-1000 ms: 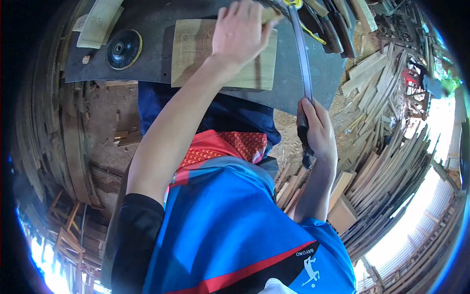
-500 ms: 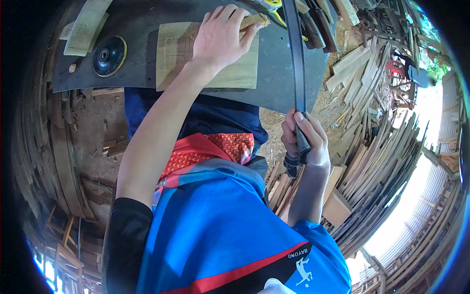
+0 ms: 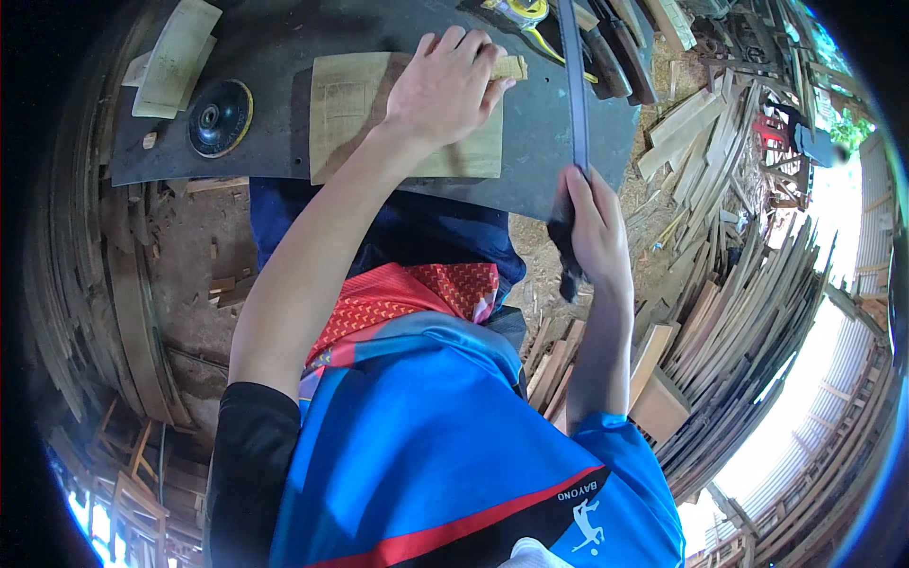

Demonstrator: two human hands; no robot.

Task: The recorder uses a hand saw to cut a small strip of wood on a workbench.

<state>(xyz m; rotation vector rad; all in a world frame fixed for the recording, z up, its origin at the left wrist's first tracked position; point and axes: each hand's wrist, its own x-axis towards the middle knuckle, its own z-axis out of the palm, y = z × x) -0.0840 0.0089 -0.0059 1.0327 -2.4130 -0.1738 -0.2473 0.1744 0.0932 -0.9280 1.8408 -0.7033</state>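
My left hand (image 3: 445, 90) presses down on a small light wood block (image 3: 511, 67), fingers curled over it. Beneath lies a flat square wooden board (image 3: 350, 104) with faint lines on it, on the dark worktop. Off to the right, my right hand (image 3: 598, 227) is closed round the black handle of a long-bladed tool (image 3: 578, 95), possibly a handsaw. Its narrow dark blade runs away from me past the top edge of the view, to the right of the board and block. Part of the block is hidden under my left fingers.
On the dark worktop (image 3: 265, 57) sit a round black disc (image 3: 220, 117) and some wood offcuts (image 3: 175, 62) at left. A yellow tape measure (image 3: 525, 13) and wooden-handled tools (image 3: 606, 62) lie at the far right. Stacked timber strips (image 3: 748, 312) fill the right side.
My right hand has moved forward with the long-bladed tool, and its handle end has turned. My left hand stays on the block, which now points more squarely to the right.
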